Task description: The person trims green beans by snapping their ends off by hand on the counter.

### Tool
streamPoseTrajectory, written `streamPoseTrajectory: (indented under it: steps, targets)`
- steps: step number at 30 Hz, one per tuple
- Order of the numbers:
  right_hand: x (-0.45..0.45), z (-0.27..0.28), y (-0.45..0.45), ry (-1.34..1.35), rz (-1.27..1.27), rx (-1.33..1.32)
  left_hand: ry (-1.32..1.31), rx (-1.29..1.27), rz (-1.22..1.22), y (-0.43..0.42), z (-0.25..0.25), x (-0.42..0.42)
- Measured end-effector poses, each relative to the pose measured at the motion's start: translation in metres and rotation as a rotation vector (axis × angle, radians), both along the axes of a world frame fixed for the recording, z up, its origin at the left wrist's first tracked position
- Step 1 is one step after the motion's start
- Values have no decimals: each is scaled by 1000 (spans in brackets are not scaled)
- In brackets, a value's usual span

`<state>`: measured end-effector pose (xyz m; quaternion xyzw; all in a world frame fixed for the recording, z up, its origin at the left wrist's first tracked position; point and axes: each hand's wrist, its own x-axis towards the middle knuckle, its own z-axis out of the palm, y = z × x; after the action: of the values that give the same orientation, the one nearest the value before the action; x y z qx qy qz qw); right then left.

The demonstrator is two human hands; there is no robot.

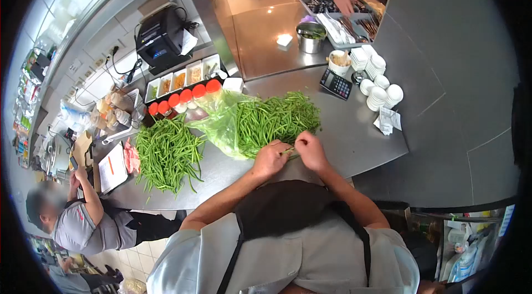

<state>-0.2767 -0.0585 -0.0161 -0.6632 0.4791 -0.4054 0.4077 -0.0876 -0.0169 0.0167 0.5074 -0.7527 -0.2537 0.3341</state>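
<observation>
My left hand is closed at the near edge of a large heap of green beans, with bean tips poking out between its fingers. Close beside it, my right hand is also closed, its fingertips pinched at the ends of those beans. What lies inside the right fingers is mostly hidden. A clear green-tinted plastic bag lies against the heap's left side. Further left, a second pile of green beans rests on the steel counter.
Red-lidded jars and white food trays line the back left. A calculator, stacked white cups and a metal pot stand at the back right. One co-worker stands left; another person's hand reaches over a cutlery tray.
</observation>
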Motion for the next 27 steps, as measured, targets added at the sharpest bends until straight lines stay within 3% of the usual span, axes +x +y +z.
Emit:
streamPoseTrajectory:
  steps: [2,6,12,16,18,24,27]
  targets:
    - [-5,-9,-5,-85,-41,95,86,7,19,0,-1,-5]
    - [-8,4,5,-141,268,469,389,170,151,7,15,-7]
    - [-7,-18,19,-49,332,269,602,389,191,11,-7,5]
    - [-7,-21,18,-100,400,309,869,566,153,19,-4,10]
    - [-5,-15,21,-196,398,432,893,599,198,18,-3,13]
    - [-9,-10,25,-157,361,529,979,702,247,20,-13,20]
    - [-10,-15,26,-121,374,426,932,681,250,23,-10,18]
